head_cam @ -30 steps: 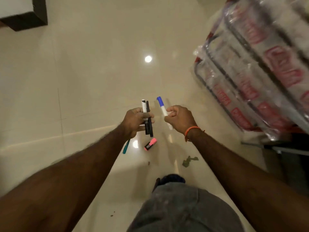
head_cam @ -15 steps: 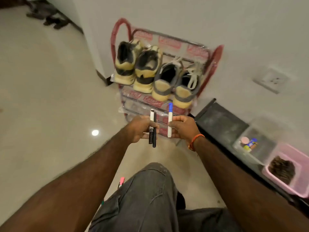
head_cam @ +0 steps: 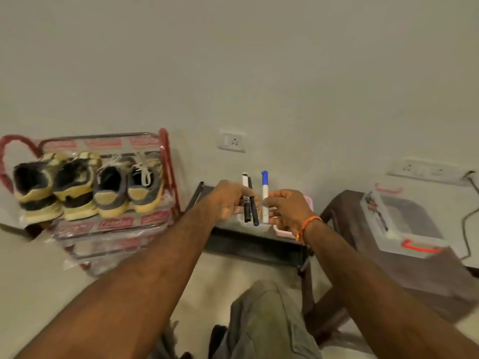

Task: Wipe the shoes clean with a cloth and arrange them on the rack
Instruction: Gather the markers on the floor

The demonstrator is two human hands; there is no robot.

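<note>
A red shoe rack wrapped in clear plastic stands against the wall at the left. On its top shelf sit two pairs of shoes, heels toward me: a black-and-yellow pair and a grey-and-tan pair. My left hand holds two markers upright, one white-topped and one black. My right hand pinches a white marker with a blue cap. Both hands are to the right of the rack, over a low black table. No cloth is in view.
A low black table stands by the wall with a pink tray behind my hands. To the right a brown stool carries a clear box with red latches. Wall sockets and a cable are at the back.
My view has swung from the floor up to the wall and rightward, so the rack is now at the left. Both hands keep hold of their markers and now hang over the black table.
</note>
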